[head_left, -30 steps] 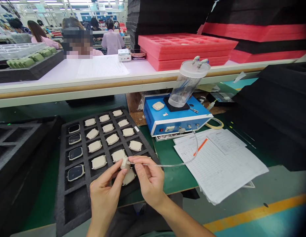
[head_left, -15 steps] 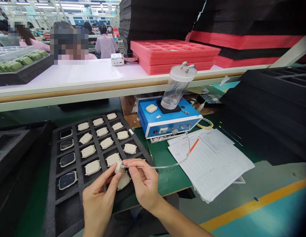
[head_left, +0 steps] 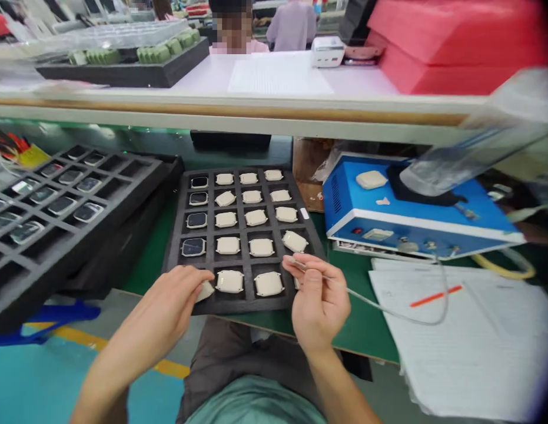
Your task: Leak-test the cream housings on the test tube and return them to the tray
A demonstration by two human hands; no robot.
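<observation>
My left hand is closed on a cream watch case at the near left compartment of the black foam tray; the fingers hide part of the case. Pinched in my right hand is a thin clear tube, its tip pointing left over the tray's near right part. The tube runs to the front of a blue box. Several cream watch cases sit in the tray's other columns. In the left column, watches with dark screens lie face up.
Another foam tray of dark-screened watches stands at the left. A clear cylinder and a cream case rest on the blue box. Papers with an orange strip lie at the right. A shelf edge crosses behind; people sit beyond.
My left hand has carried the watch case away from the tube tip to the tray's near left corner. My right hand still holds the tube. The view has turned left and down.
</observation>
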